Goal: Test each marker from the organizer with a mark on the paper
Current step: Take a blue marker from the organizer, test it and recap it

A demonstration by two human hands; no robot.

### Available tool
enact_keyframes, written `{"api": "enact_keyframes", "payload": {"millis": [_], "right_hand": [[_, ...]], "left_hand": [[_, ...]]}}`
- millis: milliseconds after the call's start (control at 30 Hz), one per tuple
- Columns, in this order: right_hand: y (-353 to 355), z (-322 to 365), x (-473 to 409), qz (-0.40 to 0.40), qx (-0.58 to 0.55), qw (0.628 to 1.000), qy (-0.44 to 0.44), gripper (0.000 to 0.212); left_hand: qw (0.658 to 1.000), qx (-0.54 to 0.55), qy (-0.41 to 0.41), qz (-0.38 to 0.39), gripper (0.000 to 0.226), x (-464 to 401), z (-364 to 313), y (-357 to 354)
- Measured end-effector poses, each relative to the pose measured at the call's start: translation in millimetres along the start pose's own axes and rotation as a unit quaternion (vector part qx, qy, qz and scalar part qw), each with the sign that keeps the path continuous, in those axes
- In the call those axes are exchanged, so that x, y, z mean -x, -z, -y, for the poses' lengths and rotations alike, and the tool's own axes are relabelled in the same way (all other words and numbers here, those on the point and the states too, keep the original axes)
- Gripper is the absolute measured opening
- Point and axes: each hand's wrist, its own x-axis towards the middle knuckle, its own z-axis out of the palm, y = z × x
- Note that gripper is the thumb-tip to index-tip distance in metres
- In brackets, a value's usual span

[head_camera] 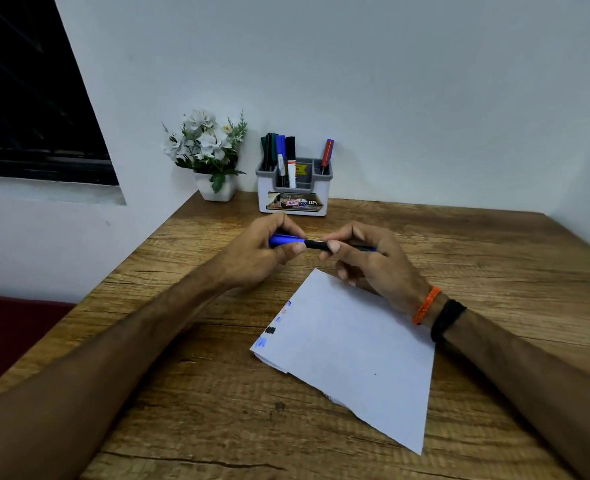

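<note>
**Blue marker gripped at both ends**

Held level above the wooden table (pixel 460 258), just beyond the far corner of the paper (pixel 356 358): a blue marker (pixel 316 243). Left hand (pixel 262 252) curled round its blue cap (pixel 285 240); right hand (pixel 373 263) pinching the dark barrel. Small colour marks (pixel 269 330) along the paper's left edge. Further back, against the wall, the organizer (pixel 293 199) with more markers (pixel 281 157), beside a potted white flower plant (pixel 208 150).

Person: bare forearms, no sleeves. Right wrist: one orange braided thread band (pixel 426 305); one black wristband (pixel 446 319) beside it.
</note>
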Motion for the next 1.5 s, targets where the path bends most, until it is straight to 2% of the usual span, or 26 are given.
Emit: {"api": "enact_keyframes", "payload": {"millis": [133, 233, 333, 433, 500, 700, 800, 867, 933, 1000, 1067, 1267, 1400, 1500], "right_hand": [[1.1, 5.4, -3.8, -0.022, 0.019, 1.0, 0.012, 0.008], [2.6, 7.9, -4.6, -0.031, 0.105, 0.993, 0.041, 0.015], [-4.1, 10.5, -2.5, -0.016, 0.126, 0.991, 0.047, 0.04], [-9.2, 18.5, -0.5, 0.007, 0.099, 0.992, 0.075, 0.082], [-9.8, 25.6, -0.2, 0.009, 0.133, 0.987, 0.092, 0.099], [-13.5, 35.6, 1.3, 0.019, 0.169, 0.979, 0.116, 0.1], [-11.0, 35.3, 0.9, 0.017, 0.17, 0.978, 0.121, 0.099], [-9.4, 35.2, 0.1, 0.016, 0.168, 0.978, 0.122, 0.098], [-7.3, 34.7, -2.1, 0.006, 0.169, 0.978, 0.125, 0.098], [-3.4, 34.5, -6.4, -0.016, 0.181, 0.975, 0.128, 0.097], [2.1, 34.5, -14.8, -0.034, 0.202, 0.97, 0.13, 0.098], [19.5, 37.6, -63.8, -0.083, 0.244, 0.957, 0.132, 0.098], [27.2, 37.2, -100.8, -0.13, 0.272, 0.942, 0.151, 0.098], [30.7, 36.0, -128.8, -0.161, 0.285, 0.932, 0.157, 0.1]], "left_hand": [[0.996, 0.082, -0.009, -0.043, 0.026, -3.9, -6.7, 3.3], [0.978, 0.186, 0.013, -0.094, 0.039, -4.5, -12.7, 2.4], [0.964, 0.236, 0.014, -0.121, 0.043, -5.9, -18.3, -0.8], [0.962, 0.242, 0.007, -0.124, 0.043, -6.3, -23.3, -4.5], [0.96, 0.253, 0.002, -0.123, 0.043, -6.8, -24.8, -5.0], [0.963, 0.248, -0.007, -0.107, 0.06, -7.4, -24.7, -4.8], [0.966, 0.237, 0.001, -0.1, 0.058, -9.1, -18.8, -4.0], [0.979, 0.182, 0.002, -0.095, 0.054, -9.6, -10.7, -2.7], [0.995, 0.01, 0.01, -0.096, 0.053, -11.1, 2.2, -0.5], [0.973, -0.205, 0.037, -0.097, 0.058, -13.6, 17.0, 1.9], [0.942, -0.316, 0.06, -0.092, 0.067, -18.0, 29.1, 3.3], [0.901, -0.411, 0.138, -0.027, 0.082, -30.4, 46.7, 4.9], [0.892, -0.427, 0.146, 0.022, 0.079, -32.7, 50.6, 5.6], [0.889, -0.432, 0.148, 0.03, 0.079, -32.9, 51.2, 5.8]]}}
